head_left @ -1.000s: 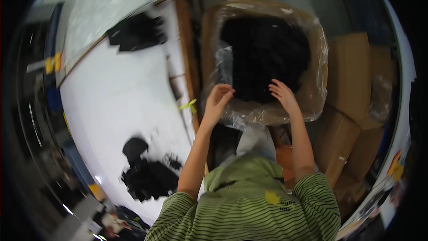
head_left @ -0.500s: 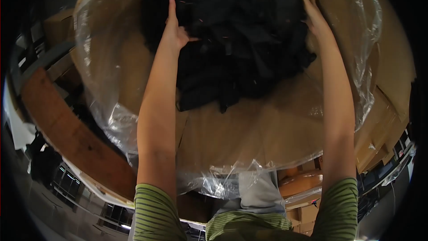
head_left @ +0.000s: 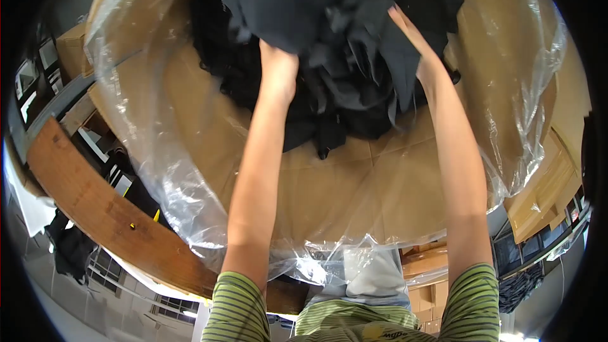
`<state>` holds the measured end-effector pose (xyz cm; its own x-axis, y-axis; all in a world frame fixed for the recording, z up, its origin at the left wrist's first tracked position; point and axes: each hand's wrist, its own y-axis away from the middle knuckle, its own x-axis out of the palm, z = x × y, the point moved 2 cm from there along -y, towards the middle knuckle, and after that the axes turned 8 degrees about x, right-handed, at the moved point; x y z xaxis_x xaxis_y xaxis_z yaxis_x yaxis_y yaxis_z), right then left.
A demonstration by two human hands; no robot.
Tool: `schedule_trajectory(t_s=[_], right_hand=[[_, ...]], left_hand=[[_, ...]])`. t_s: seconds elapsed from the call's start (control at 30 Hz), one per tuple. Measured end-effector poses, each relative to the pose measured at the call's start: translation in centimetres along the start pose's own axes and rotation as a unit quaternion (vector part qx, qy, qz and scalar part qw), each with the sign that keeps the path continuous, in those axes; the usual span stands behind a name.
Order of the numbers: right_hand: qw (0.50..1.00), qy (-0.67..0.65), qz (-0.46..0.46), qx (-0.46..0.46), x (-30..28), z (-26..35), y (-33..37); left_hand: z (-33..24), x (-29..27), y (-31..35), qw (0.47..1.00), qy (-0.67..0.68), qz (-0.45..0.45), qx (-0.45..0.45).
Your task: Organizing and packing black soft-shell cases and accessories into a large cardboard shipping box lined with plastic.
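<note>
A bundle of black garments [head_left: 285, 6], soft and crumpled with small pale print, is lifted between my two hands above a heap of the same black clothes [head_left: 310, 130]. My left hand [head_left: 278, 66] grips the bundle's left side from below, its fingers hidden by the cloth. Against the right side of the bundle presses my right hand [head_left: 415, 44], fingers long and fairly straight, holding the cloth from that side. The heap lies in a big cardboard box [head_left: 354, 196] lined with clear plastic film [head_left: 190, 215].
A curved-looking wooden board [head_left: 114, 209] runs along the left of the box. Cardboard pieces [head_left: 538, 196] stand at the right. The film hangs loosely over the box's near rim. Dark cloth [head_left: 69, 247] hangs at far left, and a dark bundle [head_left: 519, 288] lies at lower right.
My hands were spread apart on either side of the heap. They have drawn closer together, the left moving right, and a bundle of black garments has risen between them. The picture is brighter.
</note>
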<state>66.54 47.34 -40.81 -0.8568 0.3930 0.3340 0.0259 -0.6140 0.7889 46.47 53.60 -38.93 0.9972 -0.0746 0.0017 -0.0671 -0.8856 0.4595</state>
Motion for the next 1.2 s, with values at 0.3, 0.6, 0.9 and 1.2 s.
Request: schedule_trajectory(t_s=[0.3, 0.6, 0.9, 1.2], right_hand=[[0.99, 0.075, 0.037, -0.111, -2.7, -3.0, 11.3], [0.984, 0.011, 0.045, -0.175, 8.9, 8.1, 28.7], [0.83, 0.375, 0.336, -0.242, 32.5, 9.6, 43.6], [0.648, 0.559, 0.485, -0.18, 59.4, -17.2, 61.2]], left_hand=[[-10.3, 0.5, 14.9, 0.99, -0.055, 0.041, 0.126], [-25.7, -4.2, 28.5, 0.987, 0.083, 0.03, 0.136], [-36.0, -21.7, 52.6, 0.879, 0.069, -0.252, 0.398], [-20.8, -36.9, 74.4, 0.64, 0.361, -0.6, 0.317]])
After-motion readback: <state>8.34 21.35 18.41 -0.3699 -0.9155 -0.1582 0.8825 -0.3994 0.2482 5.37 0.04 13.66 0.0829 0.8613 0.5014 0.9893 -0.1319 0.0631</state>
